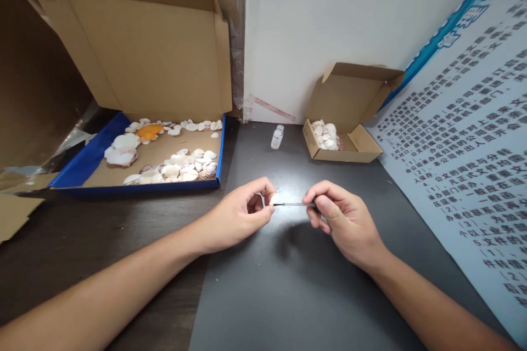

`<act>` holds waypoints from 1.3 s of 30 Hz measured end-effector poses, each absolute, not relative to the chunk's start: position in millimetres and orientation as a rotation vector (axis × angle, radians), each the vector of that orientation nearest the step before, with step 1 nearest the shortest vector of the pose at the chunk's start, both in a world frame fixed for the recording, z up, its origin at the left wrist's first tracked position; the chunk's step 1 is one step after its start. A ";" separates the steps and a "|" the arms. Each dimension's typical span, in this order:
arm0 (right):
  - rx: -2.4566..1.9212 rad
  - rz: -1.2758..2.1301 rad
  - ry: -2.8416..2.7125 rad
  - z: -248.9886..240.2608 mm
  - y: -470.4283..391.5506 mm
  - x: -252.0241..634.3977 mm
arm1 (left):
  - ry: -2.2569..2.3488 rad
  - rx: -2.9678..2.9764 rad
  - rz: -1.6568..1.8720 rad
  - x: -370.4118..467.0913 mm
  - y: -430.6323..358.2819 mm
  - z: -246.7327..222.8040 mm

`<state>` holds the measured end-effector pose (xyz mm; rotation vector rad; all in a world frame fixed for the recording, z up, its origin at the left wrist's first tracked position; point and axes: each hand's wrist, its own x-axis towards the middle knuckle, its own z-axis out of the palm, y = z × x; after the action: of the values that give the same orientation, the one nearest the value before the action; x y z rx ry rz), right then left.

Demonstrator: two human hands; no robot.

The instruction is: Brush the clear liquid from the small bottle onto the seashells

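Between the thumb and fingers of my left hand (242, 208) is a small white shell (274, 198), mostly hidden by the fingertips. My right hand (346, 219) pinches a thin brush (294, 204) by its handle. The brush lies level, and its dark tip points left and meets the shell's lower edge. Both hands are above the dark grey mat (263, 296). Beyond them stands a small clear bottle (277, 137) with whitish contents and no cap on it.
An open blue-edged cardboard box (221, 145) at the left holds many shells, one of them orange (149, 131). At the back right, a smaller open box (366, 142) contains white shells (326, 134). A printed sheet (465, 148) stands along the right side.
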<state>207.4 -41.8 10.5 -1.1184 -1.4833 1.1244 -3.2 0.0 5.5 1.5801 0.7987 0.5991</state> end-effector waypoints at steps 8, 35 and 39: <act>-1.156 0.995 -1.492 11.1 -42.5 208.1 | 0.779 1.555 0.619 -1.7 -1.3 9.3; -1.193 1.051 -1.460 12.1 -40.3 207.2 | 0.792 1.510 0.585 -1.2 -0.5 10.4; -1.153 1.125 -1.474 11.3 -40.1 207.9 | 0.788 1.448 0.558 -2.5 1.0 10.4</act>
<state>207.9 -40.1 11.3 -1.1529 -1.4740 1.1250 -2.5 1.0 10.4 1.4480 0.7875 0.5576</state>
